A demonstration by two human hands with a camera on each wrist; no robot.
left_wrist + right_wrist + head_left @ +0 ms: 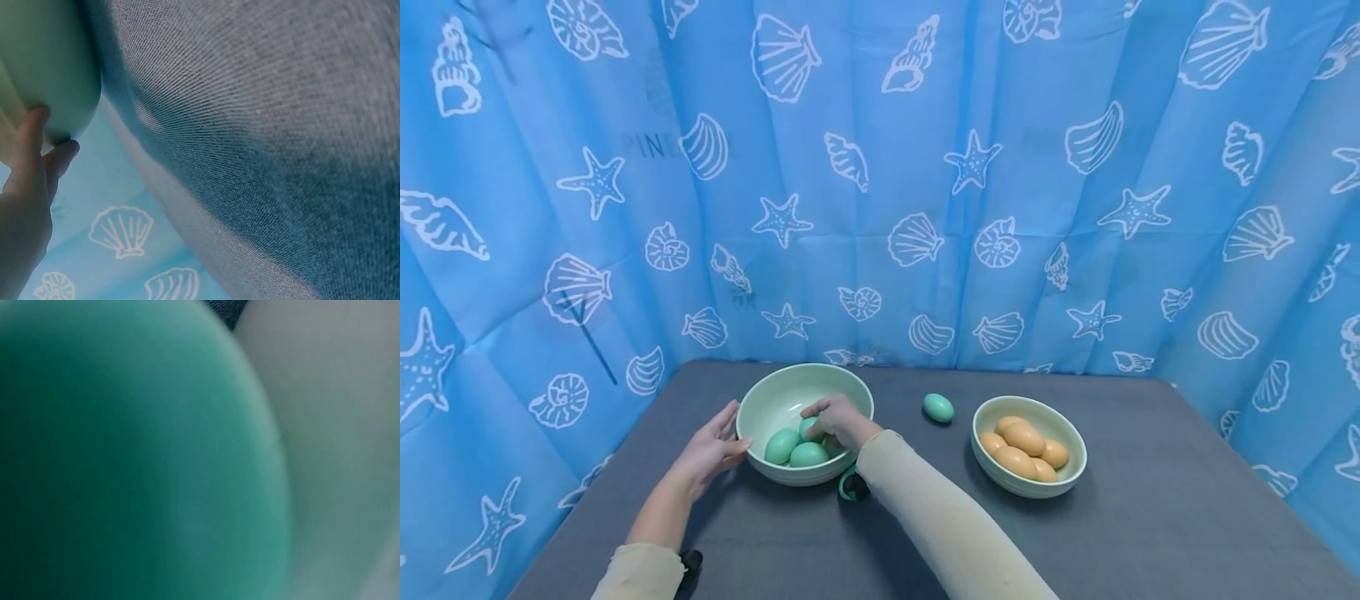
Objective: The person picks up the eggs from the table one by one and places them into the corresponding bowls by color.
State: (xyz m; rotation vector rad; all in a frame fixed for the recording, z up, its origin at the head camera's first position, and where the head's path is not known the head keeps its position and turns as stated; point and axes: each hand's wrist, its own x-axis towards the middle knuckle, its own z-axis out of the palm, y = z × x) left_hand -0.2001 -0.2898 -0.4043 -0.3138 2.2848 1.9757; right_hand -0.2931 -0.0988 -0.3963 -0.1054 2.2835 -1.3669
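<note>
A large pale green bowl (767, 400) stands on the grey-covered table, with several green eggs (782, 447) inside. My left hand (706, 450) touches its left side, thumb at the rim and the fingers extended along the outer wall; the left wrist view shows the fingertips against the bowl (56, 62). Reaching into the bowl from the right, my right hand (842, 422) has thumb and fingers around a green egg (808, 428). A blurred green egg surface (175, 456) fills most of the right wrist view, where no fingers show.
A single green egg (938, 407) lies on the table between the bowls. Further right is a smaller pale green bowl (1033, 488) with several tan eggs (1024, 438). A blue curtain (880, 200) with white shells hangs behind the table (1150, 500).
</note>
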